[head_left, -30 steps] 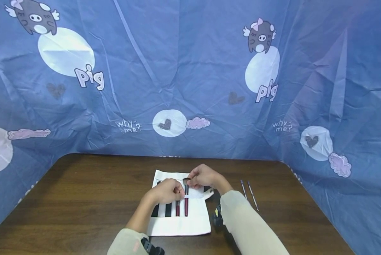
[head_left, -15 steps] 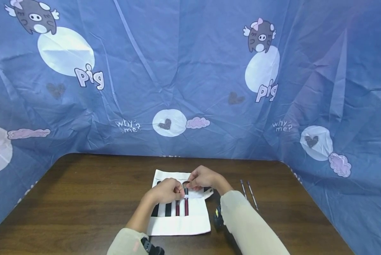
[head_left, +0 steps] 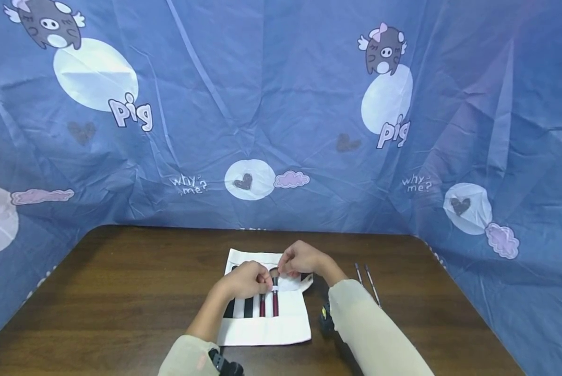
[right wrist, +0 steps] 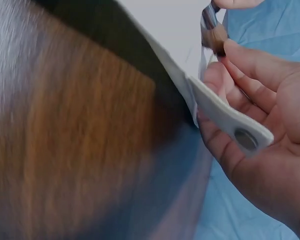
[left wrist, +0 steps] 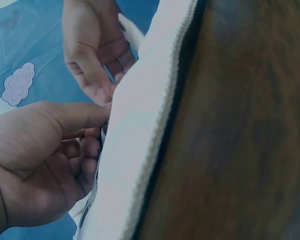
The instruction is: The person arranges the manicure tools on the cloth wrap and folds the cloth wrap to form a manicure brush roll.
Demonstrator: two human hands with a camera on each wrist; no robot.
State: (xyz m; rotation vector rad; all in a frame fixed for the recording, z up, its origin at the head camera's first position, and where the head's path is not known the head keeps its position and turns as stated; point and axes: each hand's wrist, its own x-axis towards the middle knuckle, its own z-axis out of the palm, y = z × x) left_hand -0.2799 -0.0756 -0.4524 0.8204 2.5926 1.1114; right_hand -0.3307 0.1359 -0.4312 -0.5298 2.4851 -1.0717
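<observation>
Wooden table [head_left: 135, 292], far edge before blue cloth [head_left: 309, 136], wide leftward expanse. Mid-table, the left hand [head_left: 248, 279] pinches a white case [head_left: 290, 308]; the right hand [head_left: 301, 259] adjoins its brush [head_left: 275, 304], grasp indeterminable.

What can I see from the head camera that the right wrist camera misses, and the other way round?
Only the head view shows the thin rods on the table, the red brush handles and the pig prints.

Only the right wrist view plainly shows the palm side of the right hand and the round disc on the strap.

Both share the white case, brush bristles and blue backdrop.
</observation>
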